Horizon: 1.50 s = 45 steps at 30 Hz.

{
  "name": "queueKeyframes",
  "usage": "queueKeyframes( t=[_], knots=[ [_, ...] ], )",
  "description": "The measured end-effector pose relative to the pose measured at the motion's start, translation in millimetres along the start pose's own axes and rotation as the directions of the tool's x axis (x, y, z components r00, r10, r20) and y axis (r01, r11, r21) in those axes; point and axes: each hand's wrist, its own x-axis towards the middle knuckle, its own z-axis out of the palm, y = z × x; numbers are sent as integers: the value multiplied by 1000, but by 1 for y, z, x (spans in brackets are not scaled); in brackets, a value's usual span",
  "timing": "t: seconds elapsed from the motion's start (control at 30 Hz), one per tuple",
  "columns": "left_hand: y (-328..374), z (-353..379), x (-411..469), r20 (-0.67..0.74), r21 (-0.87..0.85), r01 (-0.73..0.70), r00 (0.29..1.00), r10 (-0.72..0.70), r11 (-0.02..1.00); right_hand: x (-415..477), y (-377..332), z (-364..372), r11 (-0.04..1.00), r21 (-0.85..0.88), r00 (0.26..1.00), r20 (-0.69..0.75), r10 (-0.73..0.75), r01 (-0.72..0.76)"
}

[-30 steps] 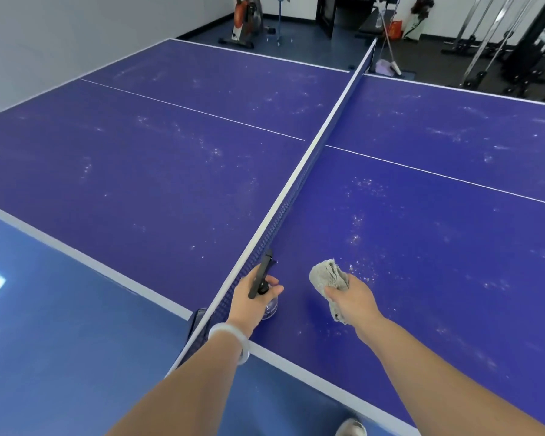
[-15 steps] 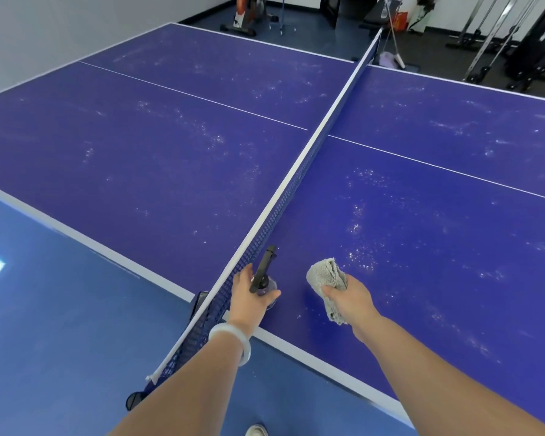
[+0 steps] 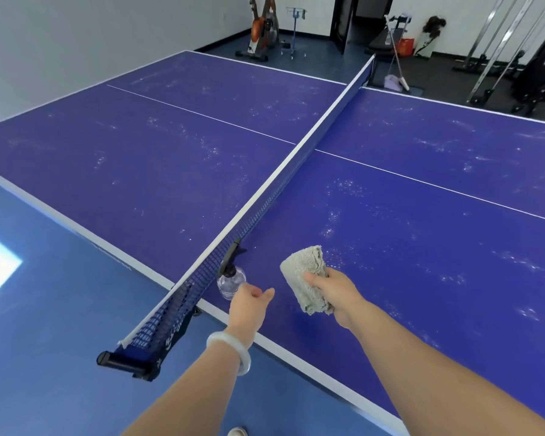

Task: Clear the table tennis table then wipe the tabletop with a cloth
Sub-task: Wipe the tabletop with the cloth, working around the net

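Observation:
The purple table tennis table [image 3: 422,247] fills the view, speckled with white droplets and smears. A clear spray bottle [image 3: 231,280] with a black trigger head stands upright on the near edge, right beside the net [image 3: 265,196]. My left hand [image 3: 249,305] hovers just behind the bottle with loosely curled fingers, holding nothing. My right hand [image 3: 331,287] grips a bunched grey cloth [image 3: 309,278] a little above the tabletop, right of the bottle.
The net's clamp post [image 3: 123,363] juts past the near table edge over the blue floor. An exercise bike [image 3: 261,29], a broom [image 3: 397,58] and gym machines [image 3: 516,58] stand beyond the far side. A shoe tip [image 3: 236,431] shows at the bottom.
My left hand has set the spray bottle down by the net and let go, drawing back slightly. The right hand with the cloth has barely shifted.

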Motion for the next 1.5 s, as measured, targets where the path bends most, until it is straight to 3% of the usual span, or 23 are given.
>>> queueKeyframes(
  t=[0.13,0.23,0.4,0.57,0.67,0.77,0.87,1.17,1.33,1.43,1.5],
  knots=[
    [36,30,-18,286,-357,88,958,19,930,-11,5,-27,995,94,992,125,21,-33],
    [45,41,-26,291,-523,166,957,-9,836,-15,8,-45,994,109,994,113,-7,-6],
    [52,54,-34,175,-552,122,984,-29,825,-17,16,-65,987,36,987,-57,-153,155],
    [58,64,-41,106,-526,23,994,38,850,-17,25,-70,946,-141,931,-182,-316,293],
    [59,67,-45,163,-565,32,984,73,824,-18,29,-67,907,-224,921,-74,-381,357],
    [60,66,-51,241,-604,53,963,118,795,-24,28,-59,904,-253,939,91,-332,344],
    [62,66,-53,273,-629,78,954,126,774,-26,27,-55,909,-232,937,121,-328,347],
    [56,51,-37,127,-253,-113,981,148,961,-15,36,-67,944,-240,972,-9,-234,225],
    [49,40,-24,272,41,-191,947,173,981,-8,53,-72,979,-193,997,-24,-78,72],
    [53,40,-12,286,309,-301,934,213,902,-3,68,-74,980,-172,996,-13,94,-95],
    [54,47,-2,233,604,-404,914,333,687,3,79,-76,974,-165,987,-51,152,-158]
  ],
)
